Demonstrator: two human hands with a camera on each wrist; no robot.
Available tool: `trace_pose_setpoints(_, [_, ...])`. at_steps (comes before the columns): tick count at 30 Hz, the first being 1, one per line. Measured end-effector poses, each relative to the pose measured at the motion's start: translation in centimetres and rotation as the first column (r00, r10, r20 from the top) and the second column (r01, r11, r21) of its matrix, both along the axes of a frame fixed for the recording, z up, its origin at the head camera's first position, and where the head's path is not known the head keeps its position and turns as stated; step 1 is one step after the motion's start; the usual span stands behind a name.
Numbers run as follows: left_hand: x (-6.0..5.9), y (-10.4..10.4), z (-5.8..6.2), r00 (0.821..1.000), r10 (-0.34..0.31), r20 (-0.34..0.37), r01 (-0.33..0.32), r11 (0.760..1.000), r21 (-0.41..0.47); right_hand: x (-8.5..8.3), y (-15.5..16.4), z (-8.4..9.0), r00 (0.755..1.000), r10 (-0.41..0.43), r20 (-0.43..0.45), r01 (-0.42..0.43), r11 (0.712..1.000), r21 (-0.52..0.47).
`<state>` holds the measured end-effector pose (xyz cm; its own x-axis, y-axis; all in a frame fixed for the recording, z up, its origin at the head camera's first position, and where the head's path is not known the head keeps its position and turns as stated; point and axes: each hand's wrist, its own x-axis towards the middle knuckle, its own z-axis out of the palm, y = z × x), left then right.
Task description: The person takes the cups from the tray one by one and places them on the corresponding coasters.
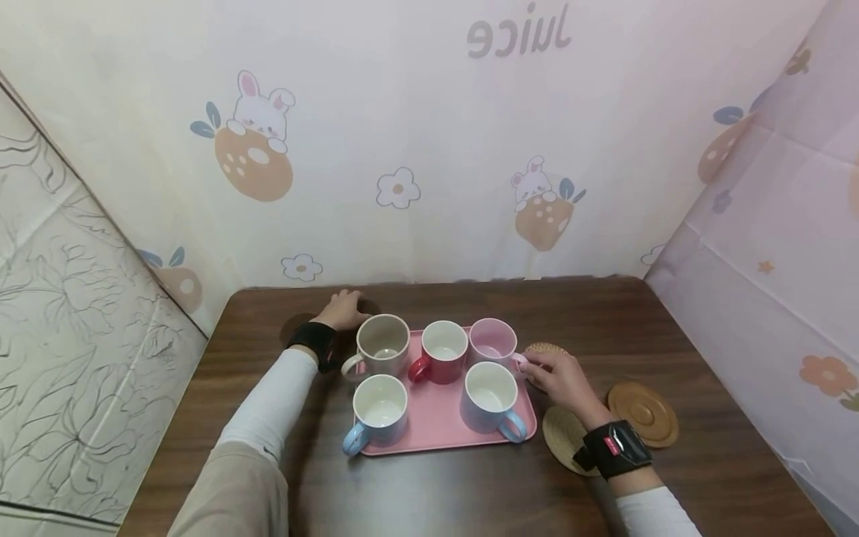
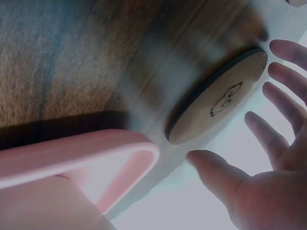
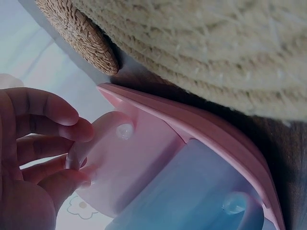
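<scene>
Five mugs sit on the pink tray (image 1: 443,418); right hand (image 1: 564,380) pinches the pale-pink mug (image 1: 492,343) handle, left hand (image 1: 344,309) spread open.

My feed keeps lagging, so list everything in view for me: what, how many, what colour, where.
rectangular pink plastic tray: 1, pink, centre of the dark wooden table.
ceramic mugs: 5 on the tray; beige, red and pink at the back, two light blue at the front.
round coasters: 4; woven straw, pale wood and tan wood right of the tray, one brown at back left.
hands: left hand by the brown coaster; right hand pinching the pink mug's handle.
</scene>
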<state>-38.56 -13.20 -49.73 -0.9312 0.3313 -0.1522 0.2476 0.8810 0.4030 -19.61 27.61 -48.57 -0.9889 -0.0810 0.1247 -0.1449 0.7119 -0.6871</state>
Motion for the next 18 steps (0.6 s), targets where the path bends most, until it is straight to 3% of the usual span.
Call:
trace_pose_setpoints(12, [0.9, -1.4, 3.0, 0.996, 0.084, 0.002, -0.083, 0.984, 0.160, 0.0, 0.1, -0.1, 1.000, 0.005, -0.003, -0.005, 1.000, 0.018])
trace_pose_setpoints(18, [2.5, -2.8, 4.2, 0.994, 0.111, 0.010, -0.109, 0.959, 0.260, -0.2, 0.1, 0.0, 1.000, 0.001, 0.026, 0.000, 1.000, -0.019])
